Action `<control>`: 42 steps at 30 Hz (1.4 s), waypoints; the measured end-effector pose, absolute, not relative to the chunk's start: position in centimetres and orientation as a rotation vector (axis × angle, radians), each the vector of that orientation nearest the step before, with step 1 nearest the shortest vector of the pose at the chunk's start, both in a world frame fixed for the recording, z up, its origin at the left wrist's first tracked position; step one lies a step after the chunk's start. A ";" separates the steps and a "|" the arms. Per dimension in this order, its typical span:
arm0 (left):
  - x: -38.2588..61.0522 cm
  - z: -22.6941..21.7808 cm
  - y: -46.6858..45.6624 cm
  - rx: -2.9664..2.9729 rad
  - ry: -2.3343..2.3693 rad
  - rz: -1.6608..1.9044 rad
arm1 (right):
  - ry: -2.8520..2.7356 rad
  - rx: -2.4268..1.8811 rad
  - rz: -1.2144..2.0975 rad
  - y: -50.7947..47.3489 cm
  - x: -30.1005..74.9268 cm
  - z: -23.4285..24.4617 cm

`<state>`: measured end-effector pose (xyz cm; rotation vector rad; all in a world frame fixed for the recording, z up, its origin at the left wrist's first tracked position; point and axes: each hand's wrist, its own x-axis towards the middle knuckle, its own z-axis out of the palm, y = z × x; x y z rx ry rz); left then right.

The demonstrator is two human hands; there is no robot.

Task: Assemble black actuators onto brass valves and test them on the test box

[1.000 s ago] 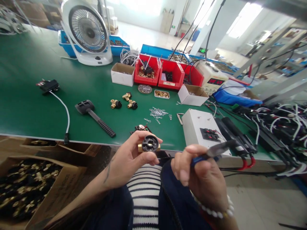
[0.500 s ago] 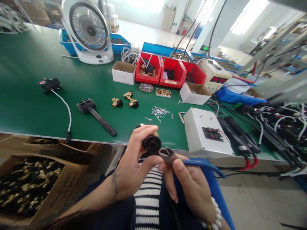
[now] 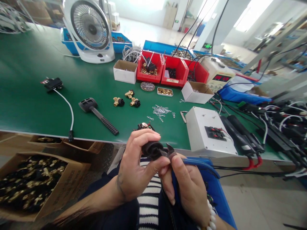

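Note:
My left hand [image 3: 135, 167] is closed around a round black plastic part [image 3: 151, 150] with a hollow end, held just off the table's front edge. In my right hand [image 3: 189, 188] are blue-handled cutting pliers [image 3: 170, 150], their jaws apart and one jaw tip at the black part's opening. My left thumb lies against the lower jaw. Just beyond my left fingers sits a small assembly with red and black bits [image 3: 144, 126], partly hidden. Silver cotter pins [image 3: 161, 111] lie in a loose pile farther back, near several brass fittings with black caps [image 3: 118, 101].
A black handle-shaped tool [image 3: 98, 115] and a switch with a white cable [image 3: 53, 84] lie left. A grey box [image 3: 200, 127] stands right, beside black cable assemblies. Red bins [image 3: 150, 67] and a fan [image 3: 90, 30] line the back. A carton of fittings [image 3: 72, 179] is below left.
The black part has tilted and turned toward the right. The pliers have come closer, with a jaw now at its opening. The view has shifted slightly.

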<state>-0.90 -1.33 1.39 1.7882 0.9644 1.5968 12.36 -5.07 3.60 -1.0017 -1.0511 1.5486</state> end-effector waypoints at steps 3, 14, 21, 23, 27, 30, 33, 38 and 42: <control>-1.1 1.4 -1.3 1.781 0.934 1.567 | -1.079 -1.022 1.529 -4.9 12.2 3.7; -1.8 1.4 -1.0 1.594 0.905 1.344 | -1.128 -1.034 1.608 -4.4 13.0 3.7; -2.0 1.9 -0.8 1.830 0.934 1.409 | -1.065 -1.006 1.679 -4.6 13.1 3.8; -2.0 2.2 -0.8 1.853 0.958 1.396 | -1.072 -1.011 1.652 -4.6 13.1 3.8; -2.0 2.3 -0.9 1.837 0.978 1.370 | -1.152 -1.057 1.593 -4.5 13.2 3.9; -2.0 2.0 -1.0 1.793 0.961 1.316 | -1.171 -1.091 1.598 -4.5 13.6 4.0; -2.0 1.8 -1.0 1.779 0.942 1.290 | -1.141 -1.111 1.639 -4.5 13.8 4.2; -2.2 1.9 -0.9 1.891 0.902 1.331 | -1.108 -1.096 1.705 -4.5 13.7 4.4; -2.3 2.4 -0.7 1.961 0.942 1.285 | -1.097 -1.086 1.729 -4.5 13.5 4.3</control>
